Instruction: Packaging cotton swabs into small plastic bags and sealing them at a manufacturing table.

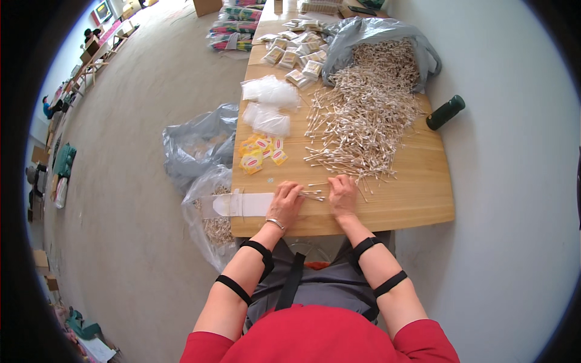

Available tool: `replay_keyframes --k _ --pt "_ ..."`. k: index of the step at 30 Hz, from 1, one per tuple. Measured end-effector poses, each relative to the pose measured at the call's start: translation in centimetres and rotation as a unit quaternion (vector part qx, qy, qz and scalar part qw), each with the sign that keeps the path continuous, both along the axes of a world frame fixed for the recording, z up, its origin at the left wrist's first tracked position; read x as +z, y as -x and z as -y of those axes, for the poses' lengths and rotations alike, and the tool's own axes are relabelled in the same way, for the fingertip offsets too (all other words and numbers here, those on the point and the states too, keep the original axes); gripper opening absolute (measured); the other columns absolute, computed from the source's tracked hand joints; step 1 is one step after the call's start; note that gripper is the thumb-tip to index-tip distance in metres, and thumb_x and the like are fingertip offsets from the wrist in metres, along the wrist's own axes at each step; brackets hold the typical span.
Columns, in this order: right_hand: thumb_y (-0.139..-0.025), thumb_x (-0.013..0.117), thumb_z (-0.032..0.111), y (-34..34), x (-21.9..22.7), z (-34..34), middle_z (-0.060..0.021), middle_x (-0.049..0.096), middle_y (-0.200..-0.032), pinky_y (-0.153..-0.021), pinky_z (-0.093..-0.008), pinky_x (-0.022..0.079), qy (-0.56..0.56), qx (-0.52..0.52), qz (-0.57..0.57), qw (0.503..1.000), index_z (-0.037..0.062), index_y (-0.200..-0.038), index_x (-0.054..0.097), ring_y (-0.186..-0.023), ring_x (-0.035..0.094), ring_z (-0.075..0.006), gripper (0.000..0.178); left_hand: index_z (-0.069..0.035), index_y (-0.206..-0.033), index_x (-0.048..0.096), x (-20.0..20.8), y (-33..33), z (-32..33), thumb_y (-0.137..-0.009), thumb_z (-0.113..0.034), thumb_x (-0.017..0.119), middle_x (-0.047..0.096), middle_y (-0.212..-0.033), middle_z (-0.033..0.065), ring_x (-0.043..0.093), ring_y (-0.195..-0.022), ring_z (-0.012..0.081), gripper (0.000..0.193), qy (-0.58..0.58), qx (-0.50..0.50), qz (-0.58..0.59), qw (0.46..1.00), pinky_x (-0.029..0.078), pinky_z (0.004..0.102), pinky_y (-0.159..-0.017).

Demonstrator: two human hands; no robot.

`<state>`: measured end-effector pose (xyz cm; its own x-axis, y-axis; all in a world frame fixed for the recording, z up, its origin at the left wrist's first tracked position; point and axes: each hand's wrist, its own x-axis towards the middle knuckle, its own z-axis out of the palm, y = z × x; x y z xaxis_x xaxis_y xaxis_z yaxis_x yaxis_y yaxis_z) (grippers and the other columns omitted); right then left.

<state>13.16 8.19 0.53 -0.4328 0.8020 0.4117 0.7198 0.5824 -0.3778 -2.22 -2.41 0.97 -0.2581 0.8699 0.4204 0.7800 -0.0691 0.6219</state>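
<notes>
Near the table's front edge my left hand is closed on a small bundle of cotton swabs, their white tips pointing right. A flat white strip lies under and left of that hand. Just to the right, my right hand has its fingers pinched together, with a single cotton swab sticking out leftward from them. Beyond it spreads a large loose heap of cotton swabs, spilling from a grey plastic bag. The palms' undersides are hidden.
Yellow labels, clear plastic pouches and filled packets line the wooden table's left side. A dark green cylinder lies by the wall. Plastic bags hang at the left edge, one holding swabs.
</notes>
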Motion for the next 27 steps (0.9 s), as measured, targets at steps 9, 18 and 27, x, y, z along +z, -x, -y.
replay_keyframes --k 9,18,27 --pt "-0.077 0.064 0.017 0.9 2.5 3.1 -0.0058 0.054 -0.095 -0.082 -0.0397 0.041 0.027 -0.005 -0.026 0.999 0.011 -0.097 0.062 -0.096 0.052 -0.026 0.02 -0.005 -0.098 0.064 -0.3 0.7 0.3 -0.078 -0.009 0.067 0.06 -0.103 0.01 0.054 -0.104 0.0301 0.021 -0.012 -0.038 -0.028 0.999 0.044 0.0406 -0.096" --pt "-0.077 0.067 0.019 -2.6 0.5 1.5 -0.0075 0.052 -0.1 -0.082 -0.0417 0.041 0.07 -0.16 -0.023 0.984 0.0108 -0.097 0.061 -0.095 0.05 -0.0281 0.022 -0.007 -0.089 0.065 0.2 -1.1 0.0 -0.079 -0.011 0.067 0.06 -0.09 0.0077 0.056 -0.095 0.0286 0.011 -0.01 -0.086 -0.02 0.996 0.044 0.0406 -0.095" --pt "-0.078 0.062 0.01 1.2 0.3 1.9 -0.0072 0.057 -0.093 -0.081 -0.0381 0.042 0.125 0.082 -0.089 0.985 0.0113 -0.089 0.067 -0.091 0.052 -0.0275 0.012 -0.007 -0.093 0.065 0.4 -1.2 0.1 -0.08 -0.009 0.065 0.06 -0.093 0.0099 0.055 -0.096 0.0304 0.013 -0.003 -0.074 0.045 0.996 0.045 0.0396 -0.089"
